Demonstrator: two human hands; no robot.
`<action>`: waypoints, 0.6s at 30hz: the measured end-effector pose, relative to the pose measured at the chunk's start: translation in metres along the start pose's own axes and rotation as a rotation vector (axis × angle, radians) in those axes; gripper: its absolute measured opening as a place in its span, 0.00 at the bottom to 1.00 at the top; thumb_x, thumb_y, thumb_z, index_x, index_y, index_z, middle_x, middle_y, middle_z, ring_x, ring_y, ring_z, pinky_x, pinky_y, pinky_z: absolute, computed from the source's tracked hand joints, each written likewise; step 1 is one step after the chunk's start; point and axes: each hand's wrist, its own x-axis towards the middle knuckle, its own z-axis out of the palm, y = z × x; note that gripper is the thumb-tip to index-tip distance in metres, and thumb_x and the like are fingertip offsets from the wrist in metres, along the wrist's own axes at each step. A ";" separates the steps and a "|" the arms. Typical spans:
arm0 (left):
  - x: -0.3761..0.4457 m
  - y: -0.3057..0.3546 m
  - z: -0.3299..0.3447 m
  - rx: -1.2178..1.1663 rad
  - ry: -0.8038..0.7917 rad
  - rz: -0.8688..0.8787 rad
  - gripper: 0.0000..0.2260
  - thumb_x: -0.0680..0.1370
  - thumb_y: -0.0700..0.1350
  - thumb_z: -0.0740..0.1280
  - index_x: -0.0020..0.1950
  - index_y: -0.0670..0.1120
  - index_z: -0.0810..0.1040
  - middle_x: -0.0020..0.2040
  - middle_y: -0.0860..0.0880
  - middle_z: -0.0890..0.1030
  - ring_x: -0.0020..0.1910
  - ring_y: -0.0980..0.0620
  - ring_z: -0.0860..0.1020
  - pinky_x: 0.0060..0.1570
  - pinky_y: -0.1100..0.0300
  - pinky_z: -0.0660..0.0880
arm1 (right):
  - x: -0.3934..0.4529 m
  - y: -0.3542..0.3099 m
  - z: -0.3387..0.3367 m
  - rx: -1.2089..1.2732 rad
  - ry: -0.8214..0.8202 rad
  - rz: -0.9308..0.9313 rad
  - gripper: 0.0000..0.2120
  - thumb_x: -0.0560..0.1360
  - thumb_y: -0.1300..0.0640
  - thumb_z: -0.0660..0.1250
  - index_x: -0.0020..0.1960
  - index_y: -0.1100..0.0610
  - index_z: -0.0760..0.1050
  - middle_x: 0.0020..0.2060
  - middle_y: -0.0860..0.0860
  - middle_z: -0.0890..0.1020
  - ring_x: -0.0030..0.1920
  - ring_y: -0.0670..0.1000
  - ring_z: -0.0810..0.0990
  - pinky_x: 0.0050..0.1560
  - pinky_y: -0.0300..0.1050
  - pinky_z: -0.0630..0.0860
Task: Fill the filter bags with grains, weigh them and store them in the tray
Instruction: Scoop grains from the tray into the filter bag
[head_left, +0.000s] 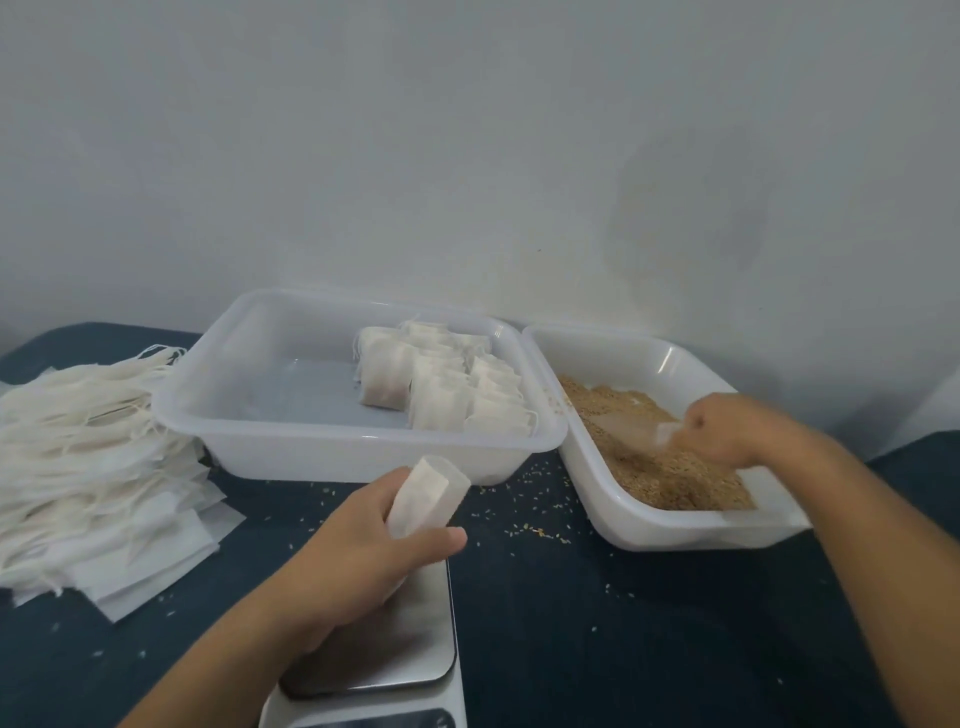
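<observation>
Holding a small white paper filter bag (423, 496) open-mouthed and seemingly empty above the steel-topped scale (384, 639), the left hand (363, 551) grips it. The right hand (727, 428) clutches a translucent scoop (641, 428) in the far-right tub's tan grains (670, 473). A dozen-odd filled bags (441, 384) sit in the clear plastic tray (270, 436) — a tall stack of flat bags (93, 467) waits at left.

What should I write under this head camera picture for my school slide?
Left hand holds an open filter bag above the scale while right hand scoops grains.
</observation>
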 end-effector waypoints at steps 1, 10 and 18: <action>0.001 -0.002 0.000 0.078 0.028 0.031 0.17 0.67 0.60 0.75 0.53 0.59 0.79 0.46 0.51 0.82 0.37 0.61 0.76 0.41 0.62 0.72 | -0.003 0.008 -0.009 -0.044 -0.009 -0.002 0.18 0.82 0.40 0.61 0.47 0.52 0.79 0.46 0.48 0.81 0.48 0.49 0.80 0.48 0.44 0.75; 0.003 -0.003 0.004 0.209 0.046 0.151 0.14 0.68 0.61 0.72 0.49 0.58 0.75 0.40 0.56 0.79 0.35 0.61 0.73 0.37 0.62 0.70 | -0.009 0.041 -0.042 -0.098 -0.153 0.124 0.11 0.75 0.42 0.73 0.52 0.47 0.84 0.44 0.42 0.85 0.49 0.48 0.83 0.54 0.46 0.78; 0.003 -0.004 0.001 0.194 0.038 0.169 0.16 0.69 0.60 0.73 0.51 0.57 0.74 0.44 0.54 0.79 0.37 0.61 0.74 0.40 0.61 0.71 | 0.029 0.009 0.019 0.248 0.033 0.072 0.22 0.72 0.35 0.74 0.48 0.54 0.87 0.51 0.51 0.85 0.51 0.53 0.82 0.53 0.48 0.78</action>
